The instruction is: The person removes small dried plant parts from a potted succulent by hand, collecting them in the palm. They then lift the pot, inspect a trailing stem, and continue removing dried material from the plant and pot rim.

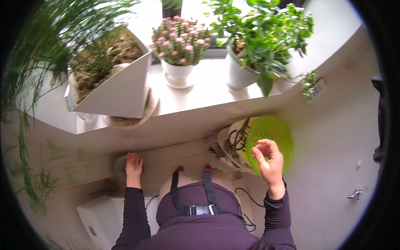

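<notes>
My right hand [271,162] is raised on the right with fingers curled and thumb apart, holding nothing. Behind it in the view stands a lime-green plastic basket [284,134] with slots, leaning on its side against a cream container [239,148] that has a dark cord or strap in it. On the left, my left hand [134,165] hangs loosely with its fingers slightly apart and nothing visible in them. A round, pale container [120,167] on the floor is partly hidden behind it.
On the white windowsill [200,93] stand a tilted square planter [115,90] with feathery foliage, a pink-tipped succulent [181,42] in a ribbed pot, and a leafy plant in a white pot [239,73]. A white appliance or box [100,215] stands lower left; a wall tap [354,193] is at right.
</notes>
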Demonstrator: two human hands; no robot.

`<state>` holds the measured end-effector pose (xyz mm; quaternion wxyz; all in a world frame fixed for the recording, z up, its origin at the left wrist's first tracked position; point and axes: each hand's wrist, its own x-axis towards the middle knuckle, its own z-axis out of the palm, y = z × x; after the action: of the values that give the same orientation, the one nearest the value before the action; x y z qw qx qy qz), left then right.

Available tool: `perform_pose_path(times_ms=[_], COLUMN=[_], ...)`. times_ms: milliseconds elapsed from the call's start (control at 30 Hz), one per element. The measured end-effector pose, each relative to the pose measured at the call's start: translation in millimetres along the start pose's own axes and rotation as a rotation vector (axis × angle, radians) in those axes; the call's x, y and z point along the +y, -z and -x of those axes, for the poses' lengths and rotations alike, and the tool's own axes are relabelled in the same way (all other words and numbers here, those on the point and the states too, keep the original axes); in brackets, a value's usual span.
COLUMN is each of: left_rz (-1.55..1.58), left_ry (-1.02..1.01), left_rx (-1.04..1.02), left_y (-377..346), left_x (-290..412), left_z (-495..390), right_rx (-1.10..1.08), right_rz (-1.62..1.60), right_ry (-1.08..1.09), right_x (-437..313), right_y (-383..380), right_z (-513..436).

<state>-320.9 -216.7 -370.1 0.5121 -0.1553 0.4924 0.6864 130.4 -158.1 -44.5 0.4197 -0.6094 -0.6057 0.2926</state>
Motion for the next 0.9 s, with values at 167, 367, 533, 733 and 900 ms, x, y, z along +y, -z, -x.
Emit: perform_pose_path(times_ms=[167,367,533,733,900], left_rz=[-0.069,-0.406,-0.452,-0.258,-0.175], left_ry=[0.146,-0.016,-0.298,-0.441,-0.456], left_rx=[-0.149,-0.403,-0.626,-0.604,-0.559], left_y=[-69.5,-183.3,-285.8,-358.3,-387.9], left_x=[-48.3,-93.1,-117.5,-140.3,-144.1], left_z=[72.0,171.9,227.3,228.7,201.4], right_rx=[0.011,-0.032,-0.103,-0.103,-0.096], right_rz=[0.048,-0.009,-0.14,-0.259,-0.169], right_ry=[-0.036,-0.02,0.091,0.225,0.277], right_x=[34.8,59.0,65.6,77.5,86.4], right_y=[48.3,94.5,102.6,79.4,28.5], right_z=[-8.3,-18.5,-50.3,-106.9,-160.7])
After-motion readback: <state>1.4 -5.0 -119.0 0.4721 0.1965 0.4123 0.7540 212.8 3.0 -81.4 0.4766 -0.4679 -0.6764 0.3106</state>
